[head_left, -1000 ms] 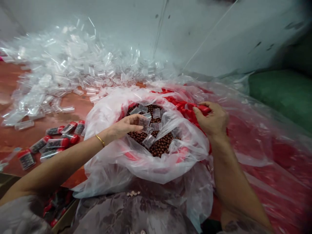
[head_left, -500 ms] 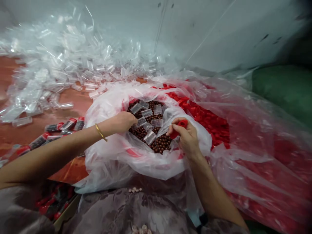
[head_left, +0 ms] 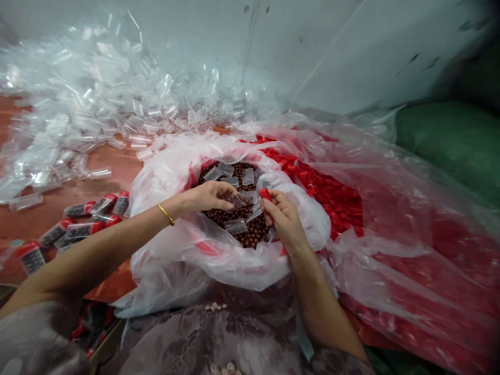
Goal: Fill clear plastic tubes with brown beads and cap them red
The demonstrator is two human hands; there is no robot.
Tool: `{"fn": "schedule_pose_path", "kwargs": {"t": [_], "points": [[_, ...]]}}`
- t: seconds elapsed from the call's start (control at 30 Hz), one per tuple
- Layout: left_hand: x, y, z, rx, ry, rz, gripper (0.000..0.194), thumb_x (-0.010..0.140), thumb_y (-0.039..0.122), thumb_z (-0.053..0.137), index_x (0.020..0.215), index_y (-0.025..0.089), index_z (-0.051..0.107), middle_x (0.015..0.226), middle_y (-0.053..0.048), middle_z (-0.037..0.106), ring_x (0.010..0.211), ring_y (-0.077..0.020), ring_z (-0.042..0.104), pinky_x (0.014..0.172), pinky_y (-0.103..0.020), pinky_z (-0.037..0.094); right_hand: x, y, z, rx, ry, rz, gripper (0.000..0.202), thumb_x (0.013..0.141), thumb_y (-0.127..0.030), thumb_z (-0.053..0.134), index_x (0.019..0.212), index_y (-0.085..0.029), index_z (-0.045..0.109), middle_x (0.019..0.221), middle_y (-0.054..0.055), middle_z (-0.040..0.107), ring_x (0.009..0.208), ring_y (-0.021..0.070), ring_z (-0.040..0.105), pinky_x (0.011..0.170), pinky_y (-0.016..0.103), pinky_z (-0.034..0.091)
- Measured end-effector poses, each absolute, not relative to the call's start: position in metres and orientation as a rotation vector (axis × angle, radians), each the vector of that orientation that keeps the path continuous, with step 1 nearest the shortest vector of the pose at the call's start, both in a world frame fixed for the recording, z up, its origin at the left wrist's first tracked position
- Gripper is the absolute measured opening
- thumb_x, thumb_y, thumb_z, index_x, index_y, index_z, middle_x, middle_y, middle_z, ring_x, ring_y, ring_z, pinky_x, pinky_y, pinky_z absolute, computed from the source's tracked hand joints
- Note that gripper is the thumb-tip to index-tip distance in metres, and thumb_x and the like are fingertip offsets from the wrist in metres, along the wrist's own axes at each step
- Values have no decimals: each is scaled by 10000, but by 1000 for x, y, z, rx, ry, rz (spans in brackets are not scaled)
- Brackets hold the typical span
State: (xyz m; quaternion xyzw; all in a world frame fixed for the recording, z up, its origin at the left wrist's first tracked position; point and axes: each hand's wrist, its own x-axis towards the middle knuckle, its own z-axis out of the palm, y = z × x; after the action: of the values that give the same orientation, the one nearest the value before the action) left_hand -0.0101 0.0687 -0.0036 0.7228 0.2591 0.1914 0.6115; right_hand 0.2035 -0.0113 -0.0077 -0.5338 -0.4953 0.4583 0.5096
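Observation:
A white plastic bag with a rolled-down rim stands in front of me, holding dark brown beads and several loose clear plastic tubes. Over the beads, my left hand has its thumb and fingers closed around a clear tube, which they partly hide. My right hand, at the bag's right side, pinches a red cap between thumb and fingertips. The two hands are a short distance apart.
A large heap of clear tubes covers the back left. Filled tubes with red caps lie to the left on the orange surface. Red caps fill a clear bag at right. Below left is a box of filled tubes.
My left hand has moved right over the beads and turned, its thumb now showing. My right hand has turned the red cap and moved slightly left. The view has shifted a little.

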Motion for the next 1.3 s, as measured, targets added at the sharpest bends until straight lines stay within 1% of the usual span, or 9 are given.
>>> {"fn": "schedule_pose_path", "kwargs": {"t": [0.13,0.27,0.33,0.43,0.53,0.63,0.73,1.0,1.3], "points": [[-15,50,-1,1255,474,635,447,630,201,815,1025,141,614,944,-25,670,845,-109,600,780,-231,467,204,-12,-6,-1256,-1180,1162,409,714,-452,722,925,-229,453,659,-72,611,374,46,424,379,189,323],[-15,34,-2,1105,520,626,470,587,283,872,956,113,635,867,-22,662,764,-97,588,733,-227,460,203,-12,3,-1207,-1103,1348,406,699,-481,716,938,-222,513,546,-113,465,346,41,307,359,199,345],[-15,31,-4,1063,551,651,472,602,349,867,929,110,624,798,-1,639,687,-76,564,690,-221,451,200,-11,10,-1190,-1067,1439,358,750,-529,624,895,-209,558,564,-91,432,370,54,326,370,218,376],[-15,31,-7,1086,549,641,517,618,423,850,953,120,598,791,-1,636,656,-75,563,640,-217,439,191,-7,18,-1186,-1107,1406,307,785,-501,564,860,-204,584,656,-44,509,461,80,447,435,232,438],[-15,30,-10,1155,524,595,556,637,474,826,984,122,571,835,-27,653,651,-86,572,605,-221,432,182,-2,19,-1247,-1316,1203,279,797,-426,609,983,-218,597,742,-32,599,507,87,502,457,220,435],[-15,29,-11,1197,512,644,539,670,504,794,964,123,550,797,-11,623,627,-84,557,581,-222,426,174,1,14,-1254,-1616,879,290,849,-395,595,1083,-227,632,893,12,685,720,141,627,669,284,527],[-14,27,-12,1227,497,671,511,701,518,762,940,133,526,731,17,573,607,-82,538,558,-216,413,168,-1,10,-1213,-1817,628,300,920,-359,511,1155,-245,659,1094,50,692,996,195,640,912,363,502],[-12,23,-12,1302,571,764,490,740,576,685,883,153,483,670,52,484,520,-55,436,484,-207,366,169,-12,1,-1177,-2005,355,444,947,-293,434,1380,-280,533,919,64,653,846,196,632,793,359,534],[-15,19,-7,1438,654,823,411,787,542,623,826,153,495,599,50,481,500,-69,424,462,-210,337,164,-11,-2,-1070,-2045,493,483,929,-292,456,1410,-277,500,1065,68,689,953,206,653,840,364,535]]}}
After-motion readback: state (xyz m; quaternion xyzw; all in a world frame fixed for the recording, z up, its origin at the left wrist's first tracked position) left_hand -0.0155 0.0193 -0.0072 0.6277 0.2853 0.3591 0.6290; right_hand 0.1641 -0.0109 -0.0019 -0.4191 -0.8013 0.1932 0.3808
